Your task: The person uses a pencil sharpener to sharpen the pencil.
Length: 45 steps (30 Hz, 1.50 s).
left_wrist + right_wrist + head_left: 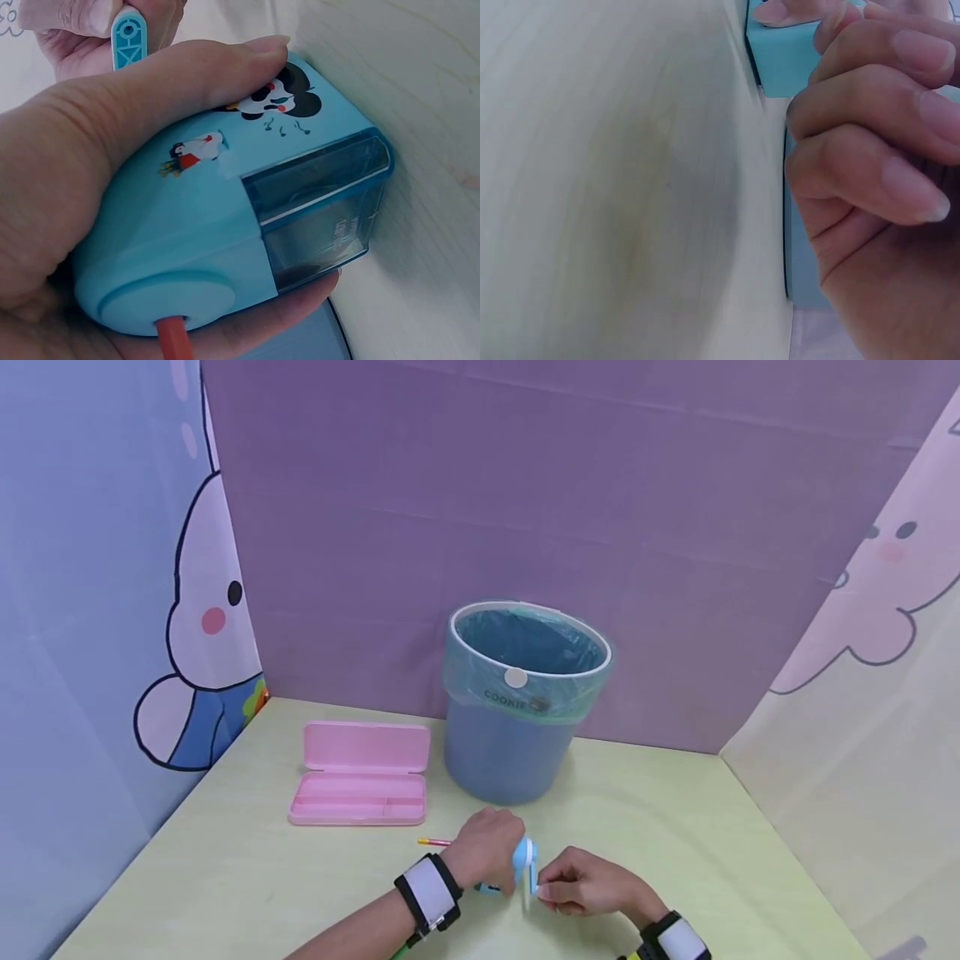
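A light blue crank pencil sharpener (520,857) with cartoon prints stands on the table. My left hand (487,847) grips its body from above, thumb on one side and fingers on the other, as the left wrist view shows. A red pencil (174,339) sticks into the round opening at the sharpener's front; its yellowish end shows left of the hand in the head view. At the opposite side, my right hand (588,885) pinches the end of the blue crank (129,41) between thumb and curled fingers. The dark clear shavings drawer (322,217) is in place.
Behind my left hand lies an open pink pencil case (357,810) with compartments. A blue trash bin (510,752) with a bag liner stands at the back by the purple cloth wall (525,485). Printed cloth walls border both sides of the table.
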Each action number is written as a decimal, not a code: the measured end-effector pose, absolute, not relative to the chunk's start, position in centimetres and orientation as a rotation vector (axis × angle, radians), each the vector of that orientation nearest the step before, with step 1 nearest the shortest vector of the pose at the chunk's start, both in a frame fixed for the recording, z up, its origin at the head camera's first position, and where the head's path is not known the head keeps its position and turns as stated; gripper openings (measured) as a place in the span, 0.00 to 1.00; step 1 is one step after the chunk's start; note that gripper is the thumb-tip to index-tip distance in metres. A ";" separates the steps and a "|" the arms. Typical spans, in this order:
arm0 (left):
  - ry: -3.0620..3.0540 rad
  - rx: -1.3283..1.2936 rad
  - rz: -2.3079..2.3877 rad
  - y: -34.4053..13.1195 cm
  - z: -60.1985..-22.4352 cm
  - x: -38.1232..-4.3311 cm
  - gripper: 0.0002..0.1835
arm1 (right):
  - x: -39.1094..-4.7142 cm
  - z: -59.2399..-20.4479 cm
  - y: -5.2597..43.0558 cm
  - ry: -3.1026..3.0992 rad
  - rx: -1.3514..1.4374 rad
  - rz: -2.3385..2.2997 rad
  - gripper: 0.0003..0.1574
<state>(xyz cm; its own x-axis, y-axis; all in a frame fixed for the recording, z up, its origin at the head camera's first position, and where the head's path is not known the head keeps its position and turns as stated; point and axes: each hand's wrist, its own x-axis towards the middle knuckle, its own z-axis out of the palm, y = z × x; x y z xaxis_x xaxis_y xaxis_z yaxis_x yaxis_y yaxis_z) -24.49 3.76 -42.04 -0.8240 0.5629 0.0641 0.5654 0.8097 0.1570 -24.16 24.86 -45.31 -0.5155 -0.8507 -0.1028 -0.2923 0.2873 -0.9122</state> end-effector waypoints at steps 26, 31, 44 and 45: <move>-3.015 -0.894 -0.305 3.5 -41.9 -24.4 0.24 | -24.4 -43.2 24.8 1.894 -1.059 -1.323 0.20; -2.996 -0.903 -0.299 3.5 -42.0 -24.3 0.24 | -24.5 -43.4 24.9 1.845 -1.102 -1.369 0.19; -2.991 -0.946 -0.298 3.8 -42.2 -24.6 0.25 | -24.8 -42.7 25.3 1.879 -1.084 -1.412 0.18; -2.987 -0.949 -0.298 3.8 -42.2 -24.7 0.25 | -24.8 -42.7 25.3 1.881 -1.085 -1.411 0.18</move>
